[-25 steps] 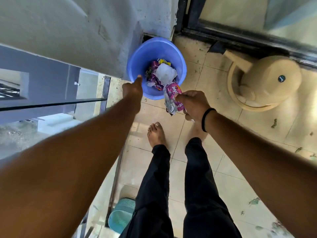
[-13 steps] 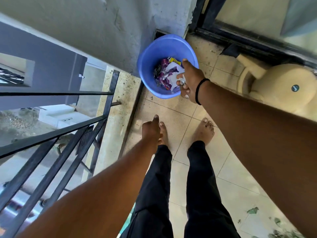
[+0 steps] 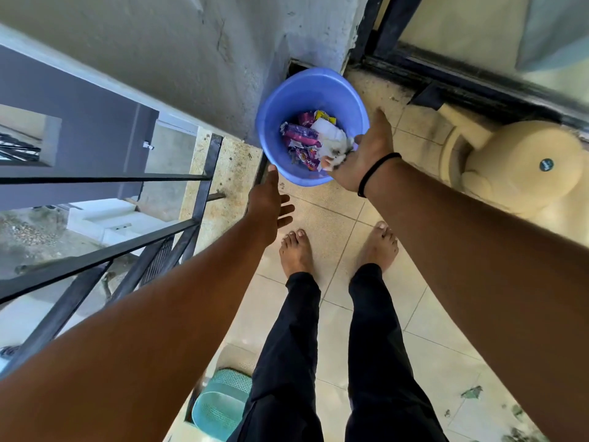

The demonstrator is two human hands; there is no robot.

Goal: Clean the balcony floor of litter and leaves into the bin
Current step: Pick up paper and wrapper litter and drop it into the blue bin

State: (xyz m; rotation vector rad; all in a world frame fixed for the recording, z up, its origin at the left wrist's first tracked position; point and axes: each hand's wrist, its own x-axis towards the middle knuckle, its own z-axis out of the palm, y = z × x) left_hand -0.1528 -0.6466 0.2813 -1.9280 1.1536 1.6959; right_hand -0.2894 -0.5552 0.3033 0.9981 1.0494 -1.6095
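Observation:
The blue bin (image 3: 287, 100) stands in the corner where the wall meets the door frame. Inside it lie pink and purple wrappers (image 3: 301, 135) and crumpled white paper (image 3: 331, 135). My right hand (image 3: 363, 154), with a black band on the wrist, reaches over the bin's right rim. Its fingers are spread and their tips touch the white paper. My left hand (image 3: 271, 205) hovers open just below the bin's near left rim, holding nothing.
A black metal railing (image 3: 197, 199) runs along the left edge over a drop. A beige fan-like appliance (image 3: 522, 173) lies on the tiles at right. Bits of green leaf (image 3: 471, 392) dot the floor at lower right. A teal perforated object (image 3: 220, 406) sits behind my legs.
My right hand carried the pink wrapper into the bin and let it go. My left hand dropped from the bin's rim, then rose again and opened below it.

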